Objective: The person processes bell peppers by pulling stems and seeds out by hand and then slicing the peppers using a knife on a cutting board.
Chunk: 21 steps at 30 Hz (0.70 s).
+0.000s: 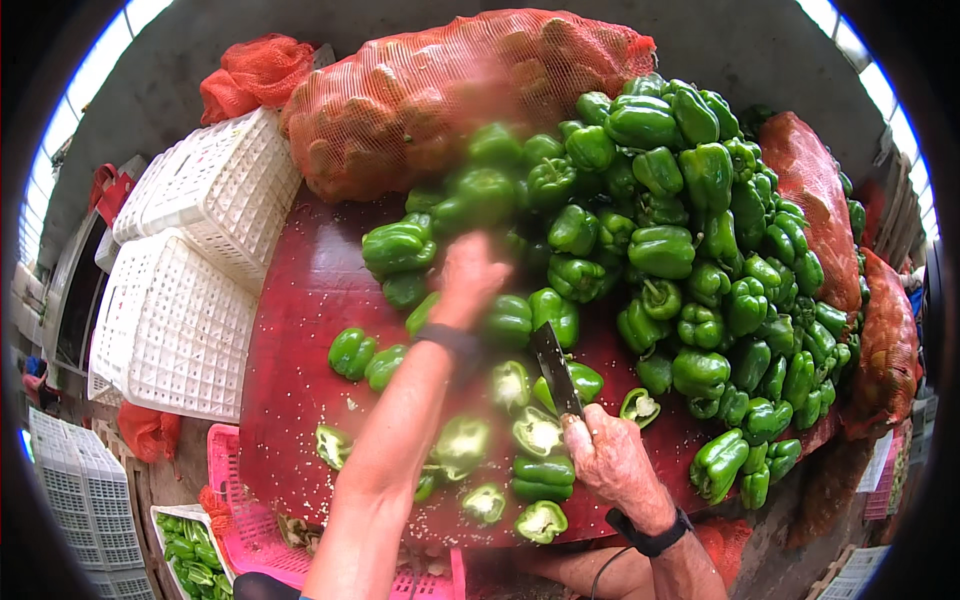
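Note:
My right hand grips the handle of a knife with a broad dark blade, held over the red tabletop. Under and around the blade lie cut green bell peppers, among them a halved bell pepper with its pale, seedy inside showing. Farther off, my left hand reaches to the near left edge of a big heap of whole green bell peppers. Its fingers are smeared and mostly hidden, so what they touch is unclear. A whole bell pepper lies left of that forearm.
A stuffed red mesh sack lies across the far side; another red sack flanks the heap at right. White plastic crates stand along the left. A pink basket and a white crate of green pieces sit below the near left edge.

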### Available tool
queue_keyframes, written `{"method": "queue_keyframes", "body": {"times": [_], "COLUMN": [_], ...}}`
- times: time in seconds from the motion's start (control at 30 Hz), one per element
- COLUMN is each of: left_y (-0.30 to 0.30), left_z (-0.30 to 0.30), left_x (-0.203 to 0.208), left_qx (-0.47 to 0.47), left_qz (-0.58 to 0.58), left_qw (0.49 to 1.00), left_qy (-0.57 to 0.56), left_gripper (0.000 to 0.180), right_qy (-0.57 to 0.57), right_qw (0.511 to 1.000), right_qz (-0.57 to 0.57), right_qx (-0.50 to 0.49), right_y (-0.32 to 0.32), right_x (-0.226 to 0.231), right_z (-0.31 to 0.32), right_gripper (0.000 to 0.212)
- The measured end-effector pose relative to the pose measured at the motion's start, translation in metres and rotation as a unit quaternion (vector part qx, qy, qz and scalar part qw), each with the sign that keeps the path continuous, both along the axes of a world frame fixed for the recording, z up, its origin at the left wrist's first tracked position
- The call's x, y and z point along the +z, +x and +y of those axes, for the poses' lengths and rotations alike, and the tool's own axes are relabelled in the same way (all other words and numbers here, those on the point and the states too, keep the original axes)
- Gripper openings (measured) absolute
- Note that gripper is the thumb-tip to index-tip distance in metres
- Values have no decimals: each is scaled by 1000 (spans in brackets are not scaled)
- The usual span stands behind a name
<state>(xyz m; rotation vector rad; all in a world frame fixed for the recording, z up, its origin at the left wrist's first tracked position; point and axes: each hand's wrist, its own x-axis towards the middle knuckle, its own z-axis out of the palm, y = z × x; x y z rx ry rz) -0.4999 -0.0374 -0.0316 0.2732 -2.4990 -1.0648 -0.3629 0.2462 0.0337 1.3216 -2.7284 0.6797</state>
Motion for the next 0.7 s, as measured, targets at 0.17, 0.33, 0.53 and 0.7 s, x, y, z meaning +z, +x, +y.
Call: {"method": "queue_keyframes", "body": {"times": [0.17,0.33,0.53,0.7], "left_y": [-3,-6,0,80], "left_z": [14,12,8,12], "left_x": [3,4,8,77], "left_qx": [42,21,-50,-108], "left_qz": [-60,-33,-68,21], "left_qw": [997,999,961,930], "left_qy": [-2,29,263,352], "left_gripper": [62,67,65,71], "right_qy": [-4,32,-1,-112], "right_qw": [998,999,1000,981], "right_qz": [-57,20,-3,-110], "right_qx": [-23,-3,-25,-117], "right_y": [-4,-5,1,2], "right_x": [4,6,9,24], "right_z": [6,7,7,-11], "right_gripper": [3,7,7,6]}}
